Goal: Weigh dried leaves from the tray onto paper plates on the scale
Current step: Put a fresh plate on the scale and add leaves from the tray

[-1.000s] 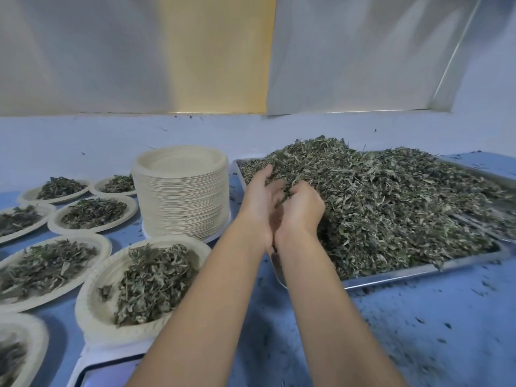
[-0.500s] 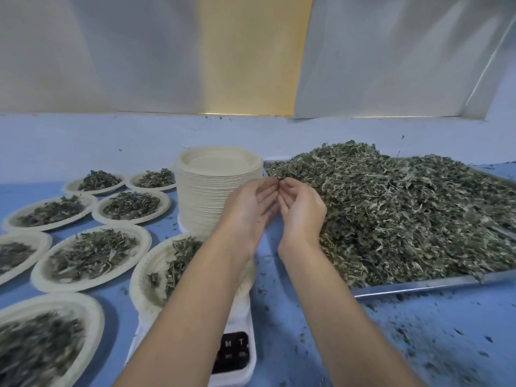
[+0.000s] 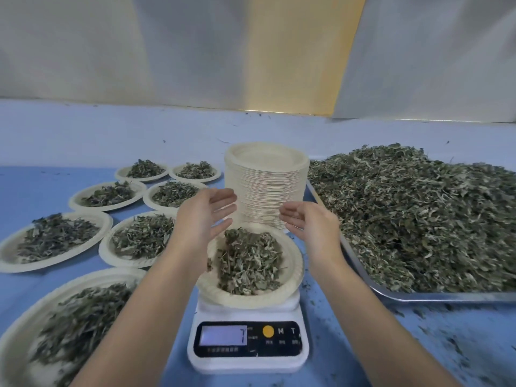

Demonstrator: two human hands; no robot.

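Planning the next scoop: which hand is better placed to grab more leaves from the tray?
Probably the right. The right hand hovers open next to the tray of dried leaves, while the left hand is across the plate on the scale, farther from it.

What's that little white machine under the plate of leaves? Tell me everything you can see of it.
The scale is small, white and plastic-looking, and stands flat on the blue table. Its dark front panel has a pale lit display showing a 7 at its right end, a round yellow button, and keys marked M and T. A paper plate heaped with dried leaves rests on its top.
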